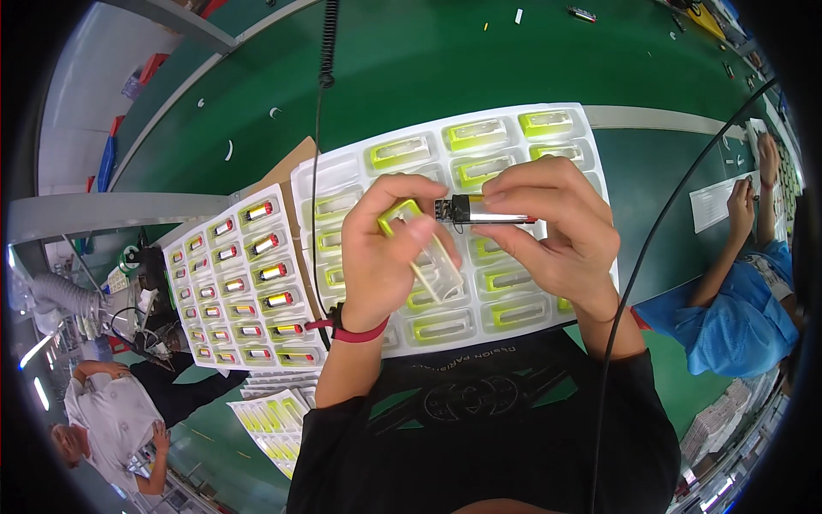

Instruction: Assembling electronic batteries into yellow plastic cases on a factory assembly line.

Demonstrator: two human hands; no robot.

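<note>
My left hand [381, 253] is closed around a small clear plastic case [439, 272] with a yellow-green end, held at a slant. In my right hand [561, 227], pinched between thumb and fingers, is a silver battery cell [503, 208] with a dark circuit board at its left end. That board end points at the left hand's fingertips; whether they touch it I cannot tell. Both hands are above a white moulded tray [331, 177], whose compartments mostly hold similar yellow-green and clear cases [428, 329]. The hands cover part of the tray.
A second white tray [291, 224] at the left holds rows of silver, red-ended cells. A coiled cord [328, 43] hangs in front, and a black cable [655, 244] crosses at right. One person [111, 420] is at lower left, another in blue [741, 300] at right.
</note>
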